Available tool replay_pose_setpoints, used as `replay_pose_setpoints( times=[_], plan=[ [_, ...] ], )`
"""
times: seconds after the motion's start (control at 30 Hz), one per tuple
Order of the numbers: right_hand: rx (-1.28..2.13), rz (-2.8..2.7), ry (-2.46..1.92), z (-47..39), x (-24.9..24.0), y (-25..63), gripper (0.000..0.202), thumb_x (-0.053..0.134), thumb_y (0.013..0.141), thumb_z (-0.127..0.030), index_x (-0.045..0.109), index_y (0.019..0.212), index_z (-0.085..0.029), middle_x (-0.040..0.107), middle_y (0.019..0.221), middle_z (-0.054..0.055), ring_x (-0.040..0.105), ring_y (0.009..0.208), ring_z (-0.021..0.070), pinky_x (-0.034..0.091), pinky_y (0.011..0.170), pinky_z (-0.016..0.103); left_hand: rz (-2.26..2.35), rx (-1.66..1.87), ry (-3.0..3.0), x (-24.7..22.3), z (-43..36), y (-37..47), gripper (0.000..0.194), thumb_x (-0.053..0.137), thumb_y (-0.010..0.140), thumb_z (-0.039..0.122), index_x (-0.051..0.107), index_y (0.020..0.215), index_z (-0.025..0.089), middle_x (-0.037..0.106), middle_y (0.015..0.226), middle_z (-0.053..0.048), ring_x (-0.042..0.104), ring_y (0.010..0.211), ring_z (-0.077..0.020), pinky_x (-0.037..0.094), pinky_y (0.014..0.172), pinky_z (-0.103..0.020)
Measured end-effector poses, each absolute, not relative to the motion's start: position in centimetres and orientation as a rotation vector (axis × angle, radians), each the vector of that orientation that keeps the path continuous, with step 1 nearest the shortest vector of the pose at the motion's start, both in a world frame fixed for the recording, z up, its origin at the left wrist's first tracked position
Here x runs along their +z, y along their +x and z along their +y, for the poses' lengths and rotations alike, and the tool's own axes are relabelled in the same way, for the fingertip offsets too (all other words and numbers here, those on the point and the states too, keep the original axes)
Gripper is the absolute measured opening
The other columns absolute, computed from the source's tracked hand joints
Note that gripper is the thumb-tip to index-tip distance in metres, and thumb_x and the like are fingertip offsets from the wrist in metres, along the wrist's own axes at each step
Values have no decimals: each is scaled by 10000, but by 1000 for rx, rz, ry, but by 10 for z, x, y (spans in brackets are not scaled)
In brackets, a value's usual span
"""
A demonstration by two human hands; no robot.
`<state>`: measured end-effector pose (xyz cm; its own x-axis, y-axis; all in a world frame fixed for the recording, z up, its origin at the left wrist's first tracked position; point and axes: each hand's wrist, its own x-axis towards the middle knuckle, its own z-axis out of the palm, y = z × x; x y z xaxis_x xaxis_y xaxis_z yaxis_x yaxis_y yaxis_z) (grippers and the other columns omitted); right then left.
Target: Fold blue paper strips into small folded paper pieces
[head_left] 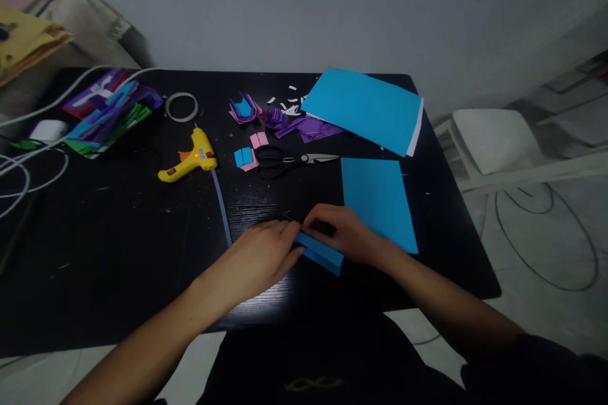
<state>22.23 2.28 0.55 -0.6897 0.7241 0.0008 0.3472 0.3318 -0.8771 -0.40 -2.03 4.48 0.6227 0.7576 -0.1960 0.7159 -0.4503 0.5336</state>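
Note:
A folded strip of blue paper (323, 253) lies slantwise near the front of the black table, its near end showing open layers. My left hand (268, 252) grips its left part, with the thumb on the near side and the fingers over the top. Along the far edge, the curled fingers of my right hand (339, 231) pinch the same strip; their tips are partly hidden. Right of my hands lies a flat blue paper sheet (380, 202). Black-handled scissors (304, 158) rest beyond my hands, blades pointing right.
A yellow glue gun (196, 158) with a glue stick (221, 209) in it lies left. Farther back are a tape roll (181, 107), folded purple papers (275, 118), small pink-and-blue pieces (245, 157) and stacked blue sheets (363, 107). White cables (28, 164) cross the left side.

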Motion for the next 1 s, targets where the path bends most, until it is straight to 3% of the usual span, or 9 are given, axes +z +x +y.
replay_pose_setpoints(
  times=[1.0],
  plan=[
    [1283,-2217,-960,23,4,224,28,686,978,-177,708,989,-193,706,945,36,672,800,155,544,718,281,1217,-5,2261,45,-21,-4,140,540,1063,265,595,1155,175,707,1002,-80,720,930,-286,576,788,-415]
  ],
)
